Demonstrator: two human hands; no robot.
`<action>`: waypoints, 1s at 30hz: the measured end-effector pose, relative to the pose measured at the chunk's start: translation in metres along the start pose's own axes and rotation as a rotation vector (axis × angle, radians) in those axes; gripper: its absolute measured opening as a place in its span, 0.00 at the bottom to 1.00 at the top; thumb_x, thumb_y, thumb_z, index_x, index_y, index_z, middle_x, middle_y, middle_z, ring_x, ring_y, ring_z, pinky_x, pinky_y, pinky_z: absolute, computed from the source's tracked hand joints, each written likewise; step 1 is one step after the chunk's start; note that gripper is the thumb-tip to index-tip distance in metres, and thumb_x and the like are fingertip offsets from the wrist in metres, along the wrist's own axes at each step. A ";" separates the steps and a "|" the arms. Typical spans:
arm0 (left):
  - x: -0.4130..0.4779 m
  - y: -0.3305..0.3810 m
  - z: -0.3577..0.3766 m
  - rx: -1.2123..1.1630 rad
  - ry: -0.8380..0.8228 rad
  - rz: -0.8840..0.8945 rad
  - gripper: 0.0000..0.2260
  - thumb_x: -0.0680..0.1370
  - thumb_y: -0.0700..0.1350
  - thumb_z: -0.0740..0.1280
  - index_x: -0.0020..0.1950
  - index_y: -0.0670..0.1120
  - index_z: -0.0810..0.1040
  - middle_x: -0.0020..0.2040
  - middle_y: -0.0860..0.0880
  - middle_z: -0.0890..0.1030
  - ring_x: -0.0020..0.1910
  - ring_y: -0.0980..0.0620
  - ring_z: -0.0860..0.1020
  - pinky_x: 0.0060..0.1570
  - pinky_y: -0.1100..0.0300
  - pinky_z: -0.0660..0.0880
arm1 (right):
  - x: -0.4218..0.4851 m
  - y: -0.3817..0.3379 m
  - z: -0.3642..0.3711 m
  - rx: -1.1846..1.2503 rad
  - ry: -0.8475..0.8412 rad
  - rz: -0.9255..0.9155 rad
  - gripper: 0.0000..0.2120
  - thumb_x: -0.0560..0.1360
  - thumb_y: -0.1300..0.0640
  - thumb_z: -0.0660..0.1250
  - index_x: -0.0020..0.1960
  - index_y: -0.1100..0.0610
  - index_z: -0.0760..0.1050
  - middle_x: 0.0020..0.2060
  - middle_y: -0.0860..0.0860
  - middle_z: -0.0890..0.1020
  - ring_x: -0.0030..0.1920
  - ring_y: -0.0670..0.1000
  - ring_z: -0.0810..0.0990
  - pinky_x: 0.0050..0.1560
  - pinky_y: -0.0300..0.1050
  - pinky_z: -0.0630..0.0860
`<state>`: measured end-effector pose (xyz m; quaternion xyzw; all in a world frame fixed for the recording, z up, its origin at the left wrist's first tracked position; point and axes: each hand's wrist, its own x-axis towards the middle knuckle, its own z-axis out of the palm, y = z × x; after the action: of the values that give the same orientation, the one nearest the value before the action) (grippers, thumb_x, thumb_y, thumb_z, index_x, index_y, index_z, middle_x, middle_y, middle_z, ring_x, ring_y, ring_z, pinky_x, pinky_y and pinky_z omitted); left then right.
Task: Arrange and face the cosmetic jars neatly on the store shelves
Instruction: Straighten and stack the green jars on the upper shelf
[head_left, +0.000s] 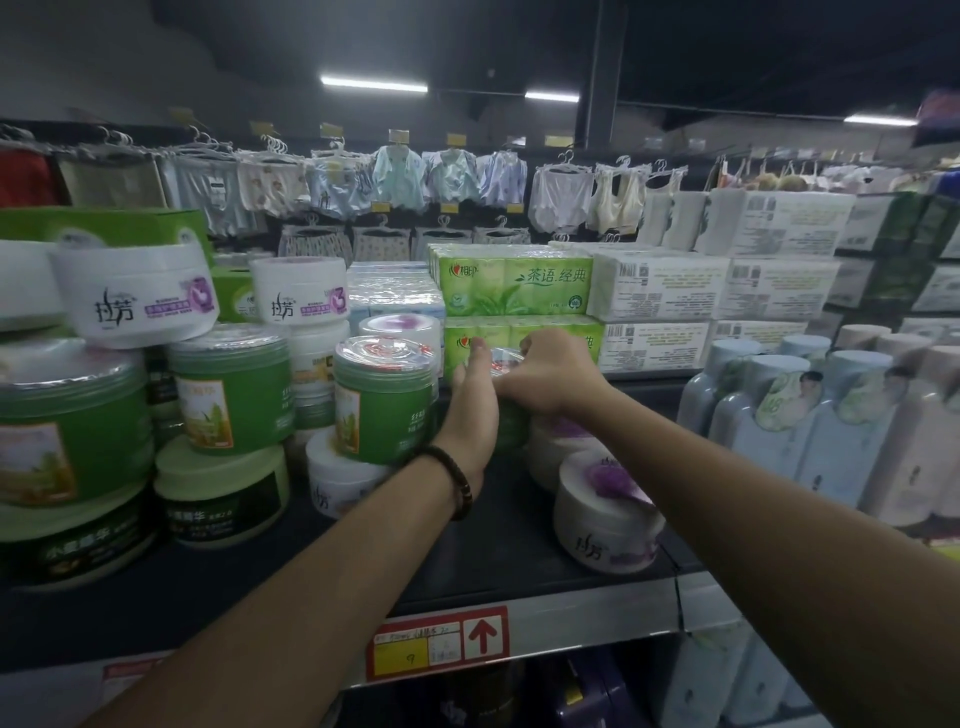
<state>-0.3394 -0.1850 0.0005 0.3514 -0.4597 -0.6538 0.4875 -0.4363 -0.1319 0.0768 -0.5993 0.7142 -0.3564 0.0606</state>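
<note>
Most of the green jar (511, 428) at the middle of the shelf (493, 535) is hidden by the 2 hands; only a strip of its green side and a bit of clear lid show, and its label cannot be read. The left hand (470, 415), a dark bracelet (458, 480) on its wrist, clasps the jar's left side, thumb upward, fingers out of sight behind it. The right hand (550, 379) grips the lid from above with curled fingers. Another green jar (384, 405) stands just left, a white jar (605, 519) nearer right.
</note>
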 end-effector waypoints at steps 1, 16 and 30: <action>-0.008 0.006 0.003 -0.007 -0.009 0.022 0.55 0.58 0.86 0.64 0.78 0.56 0.71 0.65 0.41 0.83 0.61 0.39 0.84 0.63 0.36 0.79 | -0.001 -0.001 -0.002 0.019 0.013 -0.008 0.30 0.66 0.38 0.81 0.31 0.53 0.64 0.28 0.48 0.65 0.29 0.49 0.63 0.27 0.43 0.60; -0.043 0.049 0.016 -0.029 -0.077 0.146 0.56 0.58 0.87 0.64 0.77 0.54 0.72 0.67 0.45 0.83 0.66 0.44 0.82 0.67 0.40 0.76 | -0.021 -0.022 -0.031 0.154 0.170 -0.037 0.36 0.66 0.38 0.84 0.61 0.64 0.81 0.54 0.55 0.86 0.56 0.56 0.84 0.58 0.54 0.84; -0.104 0.091 0.017 0.008 -0.201 0.245 0.51 0.68 0.82 0.62 0.82 0.51 0.66 0.72 0.43 0.79 0.68 0.47 0.81 0.69 0.43 0.76 | -0.041 -0.043 -0.059 0.202 0.294 -0.113 0.44 0.65 0.36 0.84 0.73 0.55 0.73 0.59 0.48 0.79 0.60 0.50 0.78 0.42 0.34 0.69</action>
<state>-0.2970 -0.0904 0.0935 0.2276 -0.5480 -0.6196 0.5139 -0.4200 -0.0708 0.1315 -0.5708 0.6412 -0.5129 -0.0045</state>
